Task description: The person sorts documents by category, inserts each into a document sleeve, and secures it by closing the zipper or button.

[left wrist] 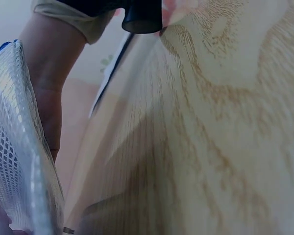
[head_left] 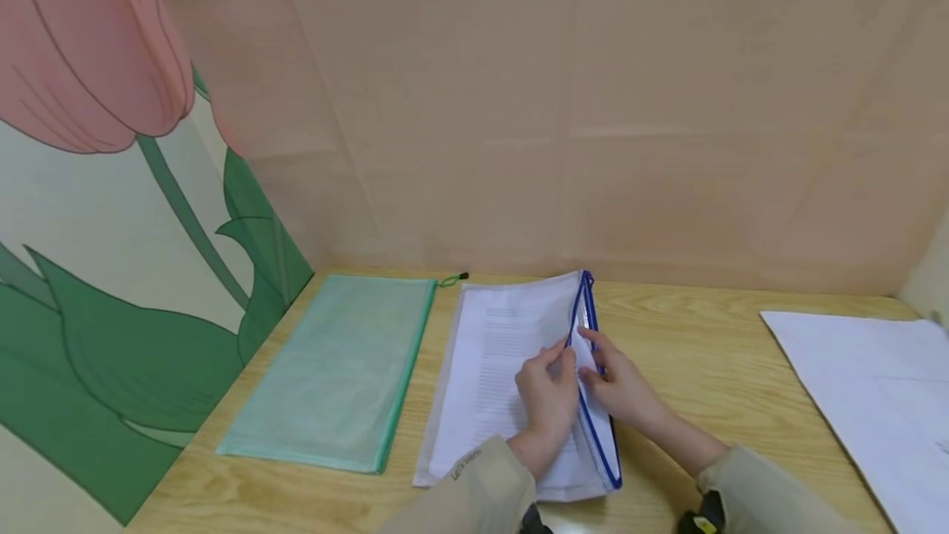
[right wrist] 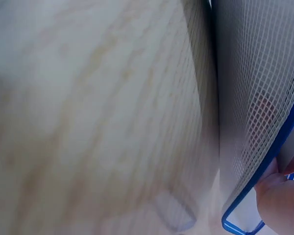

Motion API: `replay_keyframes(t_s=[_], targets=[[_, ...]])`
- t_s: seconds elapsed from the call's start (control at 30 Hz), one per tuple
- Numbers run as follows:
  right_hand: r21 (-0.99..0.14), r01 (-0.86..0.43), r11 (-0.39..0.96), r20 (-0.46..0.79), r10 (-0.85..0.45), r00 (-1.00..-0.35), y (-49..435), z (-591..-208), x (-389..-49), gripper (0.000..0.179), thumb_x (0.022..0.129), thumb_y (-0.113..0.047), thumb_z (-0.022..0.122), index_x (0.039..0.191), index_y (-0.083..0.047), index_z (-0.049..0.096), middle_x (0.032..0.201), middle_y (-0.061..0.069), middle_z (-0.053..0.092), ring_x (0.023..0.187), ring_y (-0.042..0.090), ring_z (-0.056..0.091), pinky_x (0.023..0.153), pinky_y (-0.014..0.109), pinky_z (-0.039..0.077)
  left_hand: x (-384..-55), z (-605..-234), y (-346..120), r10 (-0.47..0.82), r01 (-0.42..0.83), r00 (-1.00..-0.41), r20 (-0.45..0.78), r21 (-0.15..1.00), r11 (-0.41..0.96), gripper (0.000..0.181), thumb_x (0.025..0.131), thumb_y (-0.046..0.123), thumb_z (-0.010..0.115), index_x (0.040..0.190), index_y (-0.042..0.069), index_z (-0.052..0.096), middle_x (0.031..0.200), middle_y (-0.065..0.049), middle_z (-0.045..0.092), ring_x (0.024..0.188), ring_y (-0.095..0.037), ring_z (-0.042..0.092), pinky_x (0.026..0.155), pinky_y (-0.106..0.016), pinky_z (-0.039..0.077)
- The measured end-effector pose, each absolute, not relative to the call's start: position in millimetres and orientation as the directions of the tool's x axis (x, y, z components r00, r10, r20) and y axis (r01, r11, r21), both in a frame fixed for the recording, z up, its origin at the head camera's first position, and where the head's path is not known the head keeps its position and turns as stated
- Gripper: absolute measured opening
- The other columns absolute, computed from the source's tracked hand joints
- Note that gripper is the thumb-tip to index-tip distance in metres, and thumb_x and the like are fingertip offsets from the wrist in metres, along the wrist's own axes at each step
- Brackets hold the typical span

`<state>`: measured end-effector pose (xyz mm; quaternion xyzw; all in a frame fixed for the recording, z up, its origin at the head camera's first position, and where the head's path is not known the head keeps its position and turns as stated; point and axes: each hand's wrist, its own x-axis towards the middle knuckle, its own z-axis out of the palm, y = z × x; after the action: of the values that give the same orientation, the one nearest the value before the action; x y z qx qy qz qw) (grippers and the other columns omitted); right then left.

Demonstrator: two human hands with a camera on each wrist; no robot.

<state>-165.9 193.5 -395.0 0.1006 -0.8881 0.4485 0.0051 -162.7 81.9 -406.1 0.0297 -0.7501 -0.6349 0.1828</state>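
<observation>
A white mesh zipper pouch (head_left: 511, 299) with blue edging lies on the wooden table, one long side lifted and its mouth spread apart. Printed paper (head_left: 504, 361) shows through its mesh. My left hand (head_left: 544, 394) pinches the near blue edge of the mouth between thumb and fingers. Reaching over the other blue edge, my right hand (head_left: 623, 386) has thumb and forefinger apart at the opening. Through the mesh (right wrist: 264, 44) in the right wrist view, fingers show faintly behind it. The left wrist view has the pouch's side (left wrist: 10, 147) standing upright beside a forearm.
Left of the white pouch lies a green mesh zipper pouch (head_left: 334, 369), its cord pull (head_left: 452, 279) at the back corner. A large white sheet or board (head_left: 860, 402) lies at the table's right side. A brown-covered wall (head_left: 563, 105) rises behind the table (head_left: 689, 344).
</observation>
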Motion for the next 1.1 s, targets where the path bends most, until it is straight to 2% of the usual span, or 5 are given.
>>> replay_keyframes(t_s=[0.13, 0.2, 0.43, 0.83, 1.1], targets=[[-0.802, -0.173, 0.572, 0.089, -0.173, -0.981, 194.4, -393.3, -164.9, 0.057, 0.091, 0.003, 0.055, 0.143, 0.005, 0.033, 0.114, 0.033, 0.059, 0.097, 0.039, 0.063, 0.076, 0.039, 0.055, -163.5, -406.8, 78.8, -0.256, 0.176, -0.942, 0.216, 0.970, 0.170, 0.022, 0.087, 0.010, 0.064, 0.106, 0.005, 0.072, 0.108, -0.009, 0.071, 0.114, -0.031, 0.062, 0.101, -0.045, 0.045], [-0.808, -0.168, 0.565, 0.080, -0.177, -0.981, 197.4, -390.5, -164.4, 0.055, 0.091, 0.002, 0.055, 0.142, 0.005, 0.034, 0.118, 0.033, 0.057, 0.104, 0.041, 0.061, 0.078, 0.043, 0.057, -163.3, -407.4, 78.4, -0.233, 0.169, -0.951, 0.203, 0.973, 0.157, 0.023, 0.088, 0.010, 0.063, 0.108, 0.004, 0.071, 0.111, -0.010, 0.070, 0.115, -0.030, 0.061, 0.101, -0.044, 0.046], [-0.873, -0.090, 0.480, -0.004, -0.192, -0.981, 206.7, -378.6, -165.0, 0.048, 0.092, 0.001, 0.056, 0.137, 0.008, 0.041, 0.100, 0.023, 0.061, 0.079, 0.022, 0.064, 0.058, 0.030, 0.058, -160.5, -409.6, 76.4, -0.191, 0.165, -0.962, 0.196, 0.972, 0.165, 0.024, 0.089, 0.009, 0.063, 0.110, 0.002, 0.070, 0.118, -0.015, 0.067, 0.114, -0.028, 0.063, 0.098, -0.041, 0.049], [-0.816, -0.034, 0.577, -0.022, -0.089, -0.996, 212.5, -383.9, -166.4, 0.045, 0.083, 0.002, 0.064, 0.126, 0.011, 0.054, 0.082, 0.015, 0.068, 0.067, 0.019, 0.066, 0.059, 0.029, 0.058, -160.2, -412.2, 81.4, -0.222, 0.167, -0.950, 0.219, 0.958, 0.233, 0.022, 0.087, 0.010, 0.064, 0.105, 0.004, 0.073, 0.115, -0.017, 0.068, 0.112, -0.030, 0.063, 0.100, -0.047, 0.046], [-0.796, -0.003, 0.605, -0.051, -0.071, -0.996, 208.9, -387.3, -166.9, 0.045, 0.084, 0.002, 0.066, 0.126, 0.014, 0.053, 0.081, 0.014, 0.067, 0.065, 0.017, 0.065, 0.058, 0.028, 0.058, -160.3, -413.0, 82.5, -0.204, 0.143, -0.960, 0.192, 0.962, 0.233, 0.022, 0.087, 0.010, 0.064, 0.107, 0.006, 0.072, 0.119, -0.016, 0.067, 0.116, -0.031, 0.061, 0.103, -0.048, 0.044]])
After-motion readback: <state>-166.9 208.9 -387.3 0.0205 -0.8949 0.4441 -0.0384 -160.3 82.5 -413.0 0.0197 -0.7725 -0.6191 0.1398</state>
